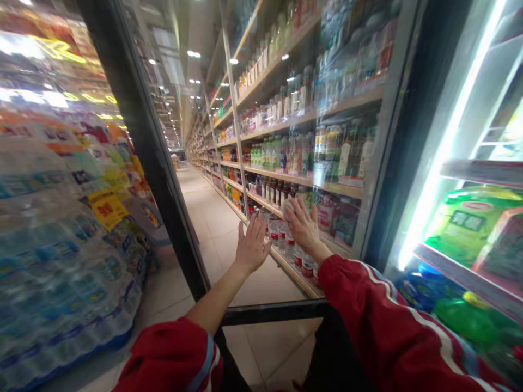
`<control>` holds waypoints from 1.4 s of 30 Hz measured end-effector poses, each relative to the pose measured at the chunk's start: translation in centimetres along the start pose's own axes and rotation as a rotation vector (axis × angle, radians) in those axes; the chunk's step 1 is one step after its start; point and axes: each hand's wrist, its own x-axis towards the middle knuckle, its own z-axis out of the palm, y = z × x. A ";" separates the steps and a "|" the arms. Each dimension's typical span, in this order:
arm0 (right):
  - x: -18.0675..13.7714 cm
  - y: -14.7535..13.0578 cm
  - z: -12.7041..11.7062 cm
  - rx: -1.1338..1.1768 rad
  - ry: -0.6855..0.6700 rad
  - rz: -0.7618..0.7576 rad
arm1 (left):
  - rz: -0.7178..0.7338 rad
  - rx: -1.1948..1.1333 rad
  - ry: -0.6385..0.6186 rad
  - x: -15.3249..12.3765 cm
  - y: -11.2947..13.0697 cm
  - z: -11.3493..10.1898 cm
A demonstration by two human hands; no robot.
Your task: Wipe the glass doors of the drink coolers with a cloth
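Open, fingers extended: that is how I see both of the person's hands, the left hand (251, 245) and the right hand (304, 226), raised side by side with palms toward a large glass door (265, 188) straight ahead. I cannot tell whether either palm touches it. Long rows of shelved bottles (294, 152) show in the pane; wrapped bottle packs (61, 261) pile up at far left, and a lit cooler (482, 171) stands at right. Lower down, the black bottom rail (273, 312) crosses between the forearms. Smallest, a pale patch (288, 209) at the right fingertips is too blurred to name. For steady work at the pane, I would advise flat palms, light, even pressure, loose wrists and sleeves clear of the rail.
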 end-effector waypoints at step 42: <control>-10.8 9.4 -3.3 -0.157 0.001 0.477 | 0.230 -0.126 0.020 5.1 9.2 3.6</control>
